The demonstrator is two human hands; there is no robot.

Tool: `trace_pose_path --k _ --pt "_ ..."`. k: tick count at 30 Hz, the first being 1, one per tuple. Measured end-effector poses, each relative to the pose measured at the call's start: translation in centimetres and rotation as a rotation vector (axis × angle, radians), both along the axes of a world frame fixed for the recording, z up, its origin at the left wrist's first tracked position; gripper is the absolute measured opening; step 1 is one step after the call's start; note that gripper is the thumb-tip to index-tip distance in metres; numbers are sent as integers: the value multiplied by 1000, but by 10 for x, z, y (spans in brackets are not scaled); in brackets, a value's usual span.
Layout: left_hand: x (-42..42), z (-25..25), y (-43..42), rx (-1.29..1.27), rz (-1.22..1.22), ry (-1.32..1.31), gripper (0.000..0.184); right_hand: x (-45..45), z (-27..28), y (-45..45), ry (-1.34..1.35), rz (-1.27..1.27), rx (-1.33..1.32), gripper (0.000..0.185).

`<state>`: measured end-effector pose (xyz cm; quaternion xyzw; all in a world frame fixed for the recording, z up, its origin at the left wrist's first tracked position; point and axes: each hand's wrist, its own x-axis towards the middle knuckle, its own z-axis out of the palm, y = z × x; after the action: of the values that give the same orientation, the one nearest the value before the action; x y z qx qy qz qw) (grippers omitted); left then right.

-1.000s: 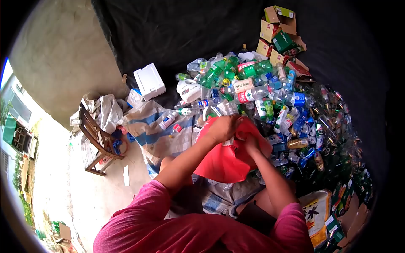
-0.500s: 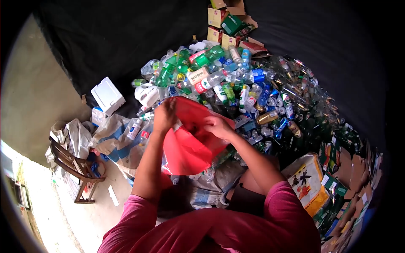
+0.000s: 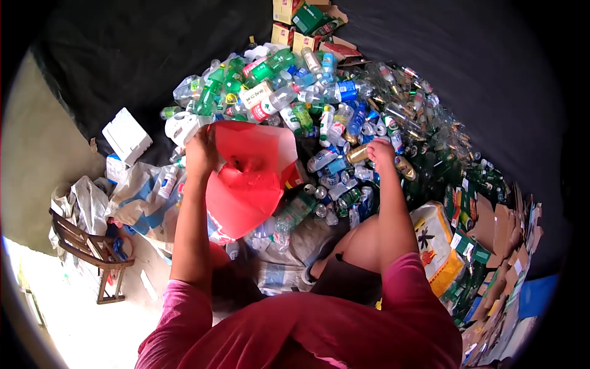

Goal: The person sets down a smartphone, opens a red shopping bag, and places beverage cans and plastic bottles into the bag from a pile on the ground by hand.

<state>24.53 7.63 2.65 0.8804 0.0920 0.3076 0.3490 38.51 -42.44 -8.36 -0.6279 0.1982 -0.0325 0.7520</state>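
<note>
My left hand [image 3: 201,149] is closed on the upper left edge of a red bag [image 3: 246,200], which hangs open with a dark hollow in its middle. To the right, away from the bag, my right hand [image 3: 381,151] is closed above the heap of cans and bottles. Just left of its fingers lies a gold can [image 3: 357,154]. Whatever these fingers hold, if anything, is hidden. Clear plastic bottles [image 3: 283,232] lie below the bag, close to my legs.
Behind the bag are green bottles [image 3: 211,90] and a white jug [image 3: 182,127]. A white foam box [image 3: 126,136] and a wooden chair [image 3: 83,243] stand at left. At right are a yellow-and-white sack [image 3: 435,246] and flattened cardboard [image 3: 499,234].
My right hand has left the red bag, moved right over the heap and closed. My left hand still holds the bag. The camera view has shifted right.
</note>
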Motion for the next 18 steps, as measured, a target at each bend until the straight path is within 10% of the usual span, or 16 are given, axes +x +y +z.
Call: trace_pose_path --k 4,11,18 --pt "5 -2 -6 -16 9 117 33 9 -33 -6 216 66 14 23" --pt "21 -28 -16 223 -109 158 30 62 -105 21 332 390 -740 24" --pt "23 -11 -27 121 -107 155 27 93 -163 53 145 656 -1235 85"
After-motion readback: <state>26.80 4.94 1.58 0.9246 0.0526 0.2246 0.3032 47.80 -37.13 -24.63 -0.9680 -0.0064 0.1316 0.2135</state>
